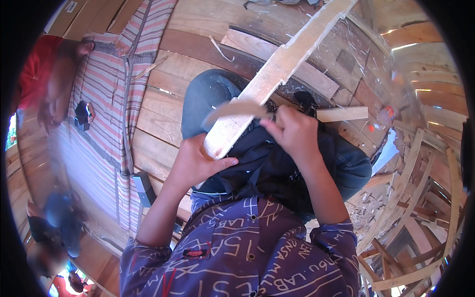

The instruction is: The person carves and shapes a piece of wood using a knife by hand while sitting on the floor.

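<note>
Nearby | board (pixel 269 81) crosses pinkish plank (pixel 317 81) | striped cloth (pixel 101 72) left | shavings (pixel 371 205) right

Around me the floor (pixel 161 106) is bare wooden planks, with a striped cloth (pixel 106 67) spread over the left side and cardboard boxes (pixel 91 20) at its far end. On my right, daylight slips through gaps in a plank wall (pixel 433 62), above wooden framing (pixel 451 183) and scattered shavings (pixel 373 210); a bright opening (pixel 11 132) shows at far left.
</note>
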Tool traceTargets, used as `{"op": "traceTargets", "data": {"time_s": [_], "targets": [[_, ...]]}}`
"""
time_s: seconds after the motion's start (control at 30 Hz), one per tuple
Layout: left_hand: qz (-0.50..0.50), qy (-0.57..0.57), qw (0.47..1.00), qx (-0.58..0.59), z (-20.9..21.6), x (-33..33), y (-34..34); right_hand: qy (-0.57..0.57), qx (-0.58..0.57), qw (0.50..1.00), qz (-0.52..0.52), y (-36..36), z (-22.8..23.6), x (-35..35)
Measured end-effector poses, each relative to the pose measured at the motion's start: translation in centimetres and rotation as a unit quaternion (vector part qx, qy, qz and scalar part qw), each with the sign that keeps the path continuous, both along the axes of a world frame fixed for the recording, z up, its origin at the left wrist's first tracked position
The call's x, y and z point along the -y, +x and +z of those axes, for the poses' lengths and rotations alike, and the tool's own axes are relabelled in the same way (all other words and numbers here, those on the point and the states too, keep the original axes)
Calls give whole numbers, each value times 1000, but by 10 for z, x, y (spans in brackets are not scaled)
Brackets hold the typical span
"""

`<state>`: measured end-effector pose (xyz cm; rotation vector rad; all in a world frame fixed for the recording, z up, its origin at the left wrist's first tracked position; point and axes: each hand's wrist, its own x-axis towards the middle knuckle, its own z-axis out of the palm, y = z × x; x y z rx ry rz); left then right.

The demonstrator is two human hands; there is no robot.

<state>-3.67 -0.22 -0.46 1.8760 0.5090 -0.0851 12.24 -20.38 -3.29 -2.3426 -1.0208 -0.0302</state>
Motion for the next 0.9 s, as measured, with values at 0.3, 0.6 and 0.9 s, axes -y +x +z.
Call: {"op": "traceTargets", "data": {"time_s": [0.3,0.6,0.9], "targets": [[-36,9,992,-122,18,-2,11,28,-9,998,-53,13,-6,12],[-44,-14,988,-151,18,-2,16,5,111,989,-94,46,-11,20],[-40,21,987,-155,25,3,23,19,49,992,-115,47,-16,33]]}}
